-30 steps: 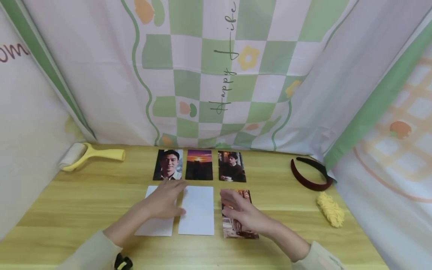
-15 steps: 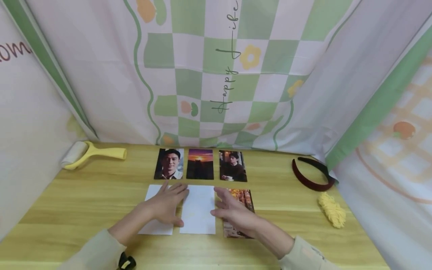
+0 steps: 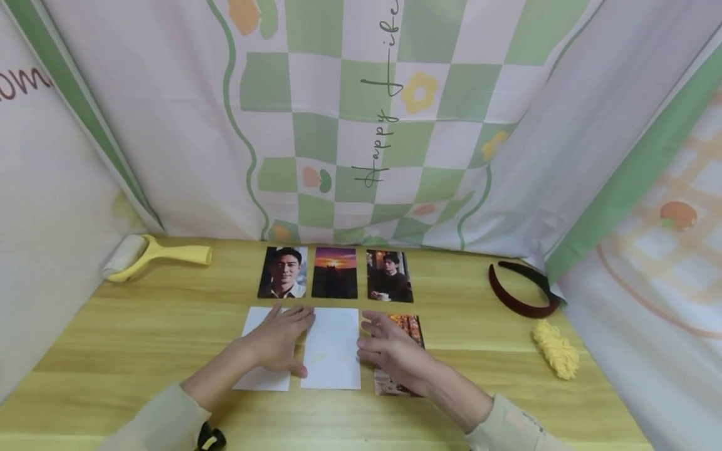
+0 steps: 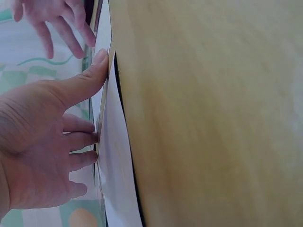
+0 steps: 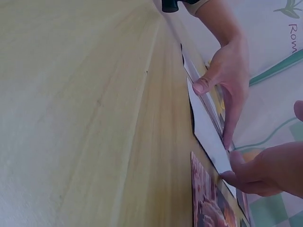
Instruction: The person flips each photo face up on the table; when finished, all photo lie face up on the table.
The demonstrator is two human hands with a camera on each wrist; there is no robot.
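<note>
A blank white card (image 3: 333, 354) lies flat in the middle of the front row. My left hand (image 3: 271, 347) is spread over another white card (image 3: 258, 379), its thumb and fingertips at the middle card's left edge. In the left wrist view the thumb (image 4: 87, 82) appears to touch a card. My right hand (image 3: 397, 354), fingers loosely bent, is at the middle card's right edge, over a photo with autumn trees (image 3: 410, 326) that it partly hides. The right wrist view shows its fingertips (image 5: 232, 177) by the white card (image 5: 207, 127). Neither hand grips anything.
Behind lie a portrait photo (image 3: 282, 272), a sunset photo (image 3: 334, 272) and a photo of a seated person (image 3: 389, 275). A yellow-handled roller (image 3: 163, 252) is at the left; a dark headband (image 3: 521, 307) and a yellow yarn bundle (image 3: 555, 349) are at the right. A curtain (image 3: 366, 138) hangs behind.
My right hand has moved left from above the autumn photo to the middle card's right edge. My left thumb has moved slightly nearer me; that hand otherwise stays put.
</note>
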